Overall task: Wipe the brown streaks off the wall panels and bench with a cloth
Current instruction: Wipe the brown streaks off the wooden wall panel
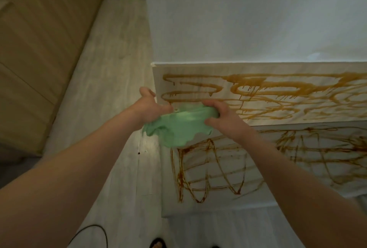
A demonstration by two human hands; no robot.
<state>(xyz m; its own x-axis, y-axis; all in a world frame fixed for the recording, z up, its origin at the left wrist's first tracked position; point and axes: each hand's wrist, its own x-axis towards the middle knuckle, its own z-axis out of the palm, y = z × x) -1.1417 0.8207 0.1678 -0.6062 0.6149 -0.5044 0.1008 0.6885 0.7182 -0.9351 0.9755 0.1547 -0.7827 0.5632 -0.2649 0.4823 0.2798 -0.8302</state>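
Cloth is the green one, bunched and stretched between both hands, sagging in the middle. It's up in the air, not on any surface yet as far as I can tell. Left hand grips the left end with the thumb sticking up, and right hand has its fingers curled over the top of the right end with the thumb underneath. So both hands are closed on the cloth and neither is free.

Wall panel sits just beyond the hands, running off to the right. The brown streaks on it are long loopy bands with drips hanging off them, and their long axis goes left to right along the panel. The left hand is about at the panel's left edge, while the right hand is already in front of the streaked part. My guess is that the right hand is the one to press in, then sweep right along the bands.

Bench is below and nearer, also off to the right, covered in darker brown scribbles. Nothing looks wiped yet, so I'd call this the very start.

Above the panel is plain white wall. Pale floor is on the left, with a wooden door beyond it and a black cable near the bottom.
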